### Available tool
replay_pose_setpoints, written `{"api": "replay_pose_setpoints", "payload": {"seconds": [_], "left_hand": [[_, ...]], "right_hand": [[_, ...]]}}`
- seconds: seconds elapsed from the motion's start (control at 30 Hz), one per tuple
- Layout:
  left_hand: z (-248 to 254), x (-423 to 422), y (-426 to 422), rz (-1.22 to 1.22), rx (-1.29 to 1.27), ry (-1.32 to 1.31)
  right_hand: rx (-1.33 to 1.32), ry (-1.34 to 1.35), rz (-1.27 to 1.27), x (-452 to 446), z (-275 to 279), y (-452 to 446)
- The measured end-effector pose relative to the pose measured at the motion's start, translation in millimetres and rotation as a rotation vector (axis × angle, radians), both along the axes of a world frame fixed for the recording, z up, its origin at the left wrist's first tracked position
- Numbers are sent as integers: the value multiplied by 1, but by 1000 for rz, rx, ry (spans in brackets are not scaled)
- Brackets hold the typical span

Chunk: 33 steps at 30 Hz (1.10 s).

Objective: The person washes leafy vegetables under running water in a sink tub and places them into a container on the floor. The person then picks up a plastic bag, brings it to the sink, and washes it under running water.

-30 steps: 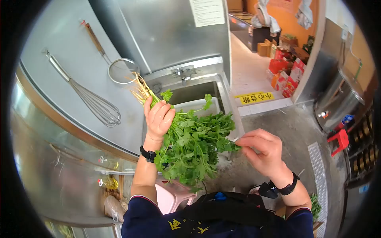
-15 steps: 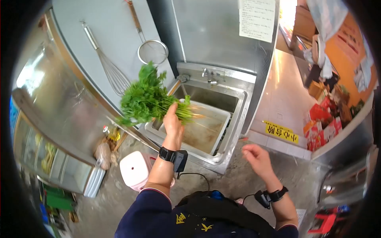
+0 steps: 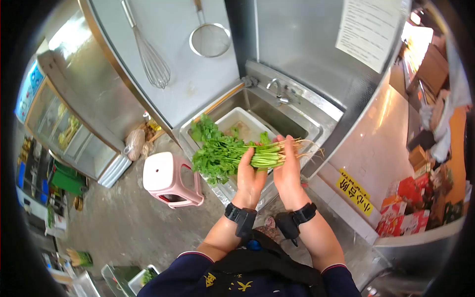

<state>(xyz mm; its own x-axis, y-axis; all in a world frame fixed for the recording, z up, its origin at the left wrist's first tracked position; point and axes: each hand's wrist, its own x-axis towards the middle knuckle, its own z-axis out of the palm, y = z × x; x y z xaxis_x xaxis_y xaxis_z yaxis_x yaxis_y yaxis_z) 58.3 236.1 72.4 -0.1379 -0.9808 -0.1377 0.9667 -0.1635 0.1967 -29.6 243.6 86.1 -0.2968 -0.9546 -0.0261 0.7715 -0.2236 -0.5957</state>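
Observation:
A bunch of leafy green herbs [image 3: 220, 154] lies sideways over the front of the sink, leaves to the left and thin pale roots to the right. My left hand [image 3: 251, 175] is closed round the middle of the stems. Near the root end, my right hand [image 3: 289, 171] grips the same bunch. Below and behind the herbs, a white tub [image 3: 252, 121] sits in the metal sink [image 3: 316, 129], with some brownish matter inside. The faucet [image 3: 278, 91] stands at the sink's back edge.
A pink-white stool [image 3: 161, 173] stands left of the sink. A whisk [image 3: 151, 62] and a round strainer [image 3: 210, 40] hang on the wall. A glass-front cabinet [image 3: 64, 123] is at far left. Red boxes [image 3: 405, 218] lie beyond a step at right.
The herb bunch has moved from the left over to the front of the sink. My right hand, empty half a second ago, has come in and taken hold of the root end. The view has shifted.

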Motion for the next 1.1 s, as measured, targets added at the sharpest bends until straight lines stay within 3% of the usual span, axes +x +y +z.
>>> {"api": "replay_pose_setpoints", "payload": {"seconds": [0.03, 0.17, 0.23, 0.33, 0.37, 0.43, 0.5, 0.57, 0.6, 0.67, 0.7, 0.77, 0.87, 1.1], "left_hand": [[-6, -2, -9, 28, 7, 16], [-4, -4, -40, 79, -114, 41], [-8, 0, -33, -305, -138, 138], [-38, 25, -21, -829, -162, -66], [-33, 40, -23, -816, -148, -59], [-19, 65, -36, -776, -166, -531], [3, 73, -56, -283, -126, -801], [28, 67, -86, 369, -268, -1366], [29, 63, -101, 374, -245, -1364], [26, 55, -125, 153, -450, -1454], [22, 50, -126, 167, -438, -1460], [7, 36, -123, -250, -332, -1041], [-10, 16, -122, -209, -291, -950], [-15, -22, -139, -49, -97, -1065]], "right_hand": [[63, -144, 6, -1, -1, -17], [16, 59, 135, -6, 11, -84], [33, 115, 187, -11, 14, -120], [-68, 411, 348, -16, 29, -161], [-56, 410, 364, -18, 31, -169], [-66, 628, 543, -22, 34, -184], [-129, 754, 665, -24, 34, -196], [-163, 929, 935, -24, 46, -196], [-231, 1056, 1011, -23, 52, -199], [-267, 1024, 1101, -21, 54, -202], [-307, 990, 1171, -20, 57, -205], [-234, 970, 1151, -21, 57, -206], [-159, 874, 1144, -34, 45, -216], [-290, 1142, 998, -64, 21, -248]]}}
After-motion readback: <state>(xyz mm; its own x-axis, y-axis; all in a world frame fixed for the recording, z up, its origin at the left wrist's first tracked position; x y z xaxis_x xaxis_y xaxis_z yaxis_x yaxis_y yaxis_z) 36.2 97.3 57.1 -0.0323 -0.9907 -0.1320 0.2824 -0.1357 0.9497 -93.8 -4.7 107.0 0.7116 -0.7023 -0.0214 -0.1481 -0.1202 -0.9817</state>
